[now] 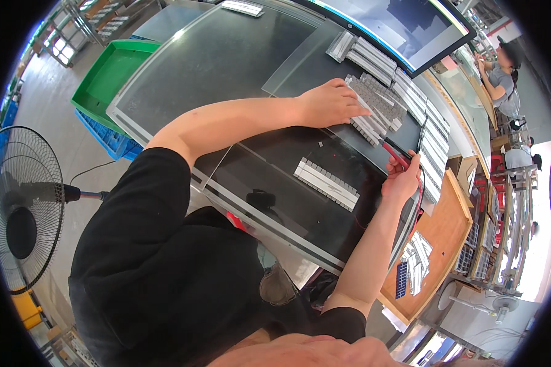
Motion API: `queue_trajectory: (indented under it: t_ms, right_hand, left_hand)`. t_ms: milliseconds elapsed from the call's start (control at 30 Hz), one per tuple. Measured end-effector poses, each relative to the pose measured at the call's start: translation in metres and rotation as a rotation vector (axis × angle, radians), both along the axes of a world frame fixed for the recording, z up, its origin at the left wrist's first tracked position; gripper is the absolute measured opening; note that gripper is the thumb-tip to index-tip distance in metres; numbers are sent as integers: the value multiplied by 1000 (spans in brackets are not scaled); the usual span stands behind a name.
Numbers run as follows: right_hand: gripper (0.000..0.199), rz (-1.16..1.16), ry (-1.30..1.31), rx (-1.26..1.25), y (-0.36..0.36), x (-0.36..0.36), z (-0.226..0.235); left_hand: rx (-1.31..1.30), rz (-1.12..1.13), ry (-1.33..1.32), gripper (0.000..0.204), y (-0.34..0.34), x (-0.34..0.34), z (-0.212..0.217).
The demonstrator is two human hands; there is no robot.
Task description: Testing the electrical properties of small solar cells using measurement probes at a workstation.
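Observation:
My left hand point(332, 104) reaches across the dark glass-topped table and rests its fingertips, slightly apart, on the near left end of a pile of silver-grey segmented strips point(374, 101). Its thumb is mostly hidden. In my right hand point(403, 178), closed around them, are a red test probe point(397, 154) and a black one beside it. The probes point toward the near end of the pile; I cannot tell whether their tips touch it. Between my forearms lies one separate pale strip point(327, 184) with notched edges, flat on the glass.
Rows of silver strips point(433, 144) line the right side, below a monitor point(404, 27). A wooden tray point(438, 244) at the right holds loose strips and a small blue panel. Green crate point(113, 76) and standing fan point(24, 208) are at the left. Another person sits far right.

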State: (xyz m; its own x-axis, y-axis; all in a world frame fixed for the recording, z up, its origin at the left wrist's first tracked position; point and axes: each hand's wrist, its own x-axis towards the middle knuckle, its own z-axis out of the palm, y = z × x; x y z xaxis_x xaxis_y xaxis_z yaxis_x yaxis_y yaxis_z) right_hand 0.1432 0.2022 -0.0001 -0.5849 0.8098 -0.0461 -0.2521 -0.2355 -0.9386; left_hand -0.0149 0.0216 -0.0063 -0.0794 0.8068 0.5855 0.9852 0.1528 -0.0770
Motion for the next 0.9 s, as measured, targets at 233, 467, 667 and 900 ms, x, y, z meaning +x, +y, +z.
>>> queue_trajectory:
  t_ms: [233, 467, 667, 900]
  right_hand:
    - [27, 120, -50, 35, -9, 0, 5]
    - [30, 256, -142, 170, -15, -1, -1]
    - [31, 272, -112, 179, -16, -6, -4]
    - [30, 259, -114, 196, -22, -6, -6]
  left_hand:
    - [-51, -35, -282, 46, -31, 20, -6]
    - [-53, -15, -377, 47, -34, 24, -7]
    - [-82, 16, -352, 44, -32, 22, -13]
    - [-135, 40, -391, 44, -34, 24, -9]
